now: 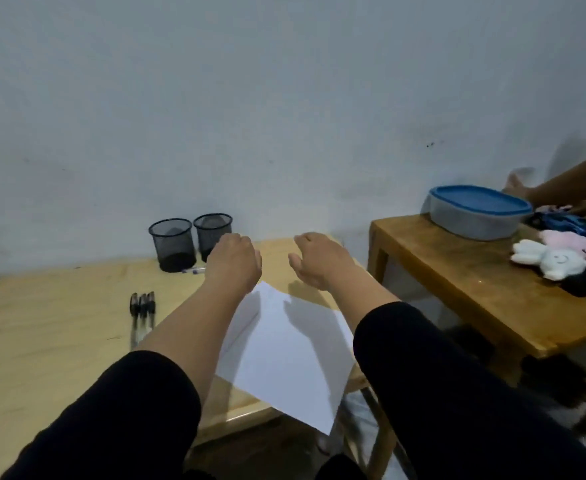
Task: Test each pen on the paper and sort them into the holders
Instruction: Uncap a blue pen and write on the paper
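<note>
Three black pens [142, 308] lie side by side on the counter [59, 327], two mesh holders [191, 242] behind; the left hand [234, 263] hovers with fingers curled under, nothing visibly held; the right hand [316, 259] hangs loosely open and empty above the paper [284, 355]

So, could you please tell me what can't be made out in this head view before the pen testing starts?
- Holders: the dark mesh hides any contents.
- Pen by the holders: the left hand covers one end.
- Three pens: too small to read ink colour.
- Both hands: seen from behind, so whether the left or the right hand grips anything is hidden.
- Paper: forearms cover parts.
</note>
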`<state>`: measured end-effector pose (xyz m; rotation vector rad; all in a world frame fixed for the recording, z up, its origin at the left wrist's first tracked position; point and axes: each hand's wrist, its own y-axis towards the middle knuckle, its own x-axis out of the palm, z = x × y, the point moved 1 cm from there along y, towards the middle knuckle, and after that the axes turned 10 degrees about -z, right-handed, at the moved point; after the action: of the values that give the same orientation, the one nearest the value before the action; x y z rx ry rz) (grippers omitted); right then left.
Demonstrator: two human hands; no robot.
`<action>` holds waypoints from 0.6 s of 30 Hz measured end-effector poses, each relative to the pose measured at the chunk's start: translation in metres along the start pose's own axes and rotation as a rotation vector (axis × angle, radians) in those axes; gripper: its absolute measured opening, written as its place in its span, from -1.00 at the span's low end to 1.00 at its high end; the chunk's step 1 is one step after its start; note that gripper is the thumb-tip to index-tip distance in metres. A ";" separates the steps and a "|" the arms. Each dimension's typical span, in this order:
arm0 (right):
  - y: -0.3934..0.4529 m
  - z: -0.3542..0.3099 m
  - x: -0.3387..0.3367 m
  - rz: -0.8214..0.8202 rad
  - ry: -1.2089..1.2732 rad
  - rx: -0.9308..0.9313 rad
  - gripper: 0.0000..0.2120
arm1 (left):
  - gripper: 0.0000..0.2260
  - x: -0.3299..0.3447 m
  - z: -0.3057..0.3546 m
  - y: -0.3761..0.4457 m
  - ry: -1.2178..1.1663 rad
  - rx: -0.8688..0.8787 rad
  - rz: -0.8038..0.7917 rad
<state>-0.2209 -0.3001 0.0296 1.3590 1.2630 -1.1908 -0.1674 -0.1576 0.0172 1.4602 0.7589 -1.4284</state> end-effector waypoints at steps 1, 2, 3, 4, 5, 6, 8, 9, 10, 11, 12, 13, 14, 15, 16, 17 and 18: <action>0.012 -0.008 0.009 -0.016 0.010 -0.027 -0.56 | -0.69 0.006 -0.014 0.004 -0.008 -0.026 -0.008; 0.023 -0.015 0.018 -0.037 0.017 -0.053 -0.57 | -0.70 0.014 -0.028 0.008 -0.018 -0.048 -0.024; 0.034 -0.021 0.027 -0.062 0.019 -0.076 -0.56 | -0.71 0.021 -0.039 0.011 -0.021 -0.061 -0.043; 0.046 -0.026 0.036 -0.088 0.022 -0.095 -0.56 | -0.72 0.029 -0.050 0.015 -0.035 -0.078 -0.061; 0.057 -0.030 0.045 -0.112 0.030 -0.108 -0.56 | -0.74 0.036 -0.059 0.019 -0.047 -0.094 -0.076; 0.068 -0.032 0.053 -0.130 0.047 -0.114 -0.56 | -0.75 0.044 -0.066 0.023 -0.052 -0.101 -0.090; 0.089 -0.035 0.068 -0.151 0.095 -0.116 -0.59 | -0.74 0.060 -0.078 0.034 -0.061 -0.109 -0.122; 0.099 -0.036 0.074 -0.157 0.115 -0.120 -0.61 | -0.74 0.067 -0.083 0.041 -0.083 -0.109 -0.125; 0.109 -0.036 0.080 -0.162 0.125 -0.124 -0.64 | -0.76 0.073 -0.087 0.049 -0.106 -0.101 -0.126; 0.120 -0.035 0.086 -0.166 0.128 -0.130 -0.67 | -0.78 0.080 -0.090 0.057 -0.123 -0.081 -0.120; 0.127 -0.033 0.089 -0.162 0.132 -0.133 -0.68 | -0.79 0.084 -0.092 0.062 -0.137 -0.051 -0.114; 0.132 -0.031 0.092 -0.149 0.140 -0.132 -0.67 | -0.80 0.088 -0.092 0.067 -0.149 -0.016 -0.110; 0.141 -0.029 0.095 -0.134 0.152 -0.128 -0.66 | -0.79 0.092 -0.094 0.072 -0.166 0.015 -0.111; 0.147 -0.026 0.097 -0.119 0.160 -0.120 -0.66 | -0.79 0.096 -0.095 0.077 -0.178 0.042 -0.114; 0.152 -0.024 0.099 -0.108 0.167 -0.115 -0.66 | -0.78 0.100 -0.096 0.081 -0.185 0.060 -0.119; 0.156 -0.022 0.101 -0.098 0.177 -0.110 -0.66 | -0.77 0.103 -0.097 0.084 -0.189 0.069 -0.125; 0.159 -0.020 0.103 -0.092 0.192 -0.102 -0.68 | -0.76 0.106 -0.098 0.087 -0.192 0.077 -0.125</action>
<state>-0.0593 -0.2785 -0.0693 1.3783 1.5155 -1.0613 -0.0348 -0.1203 -0.0793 1.3285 0.6905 -1.6831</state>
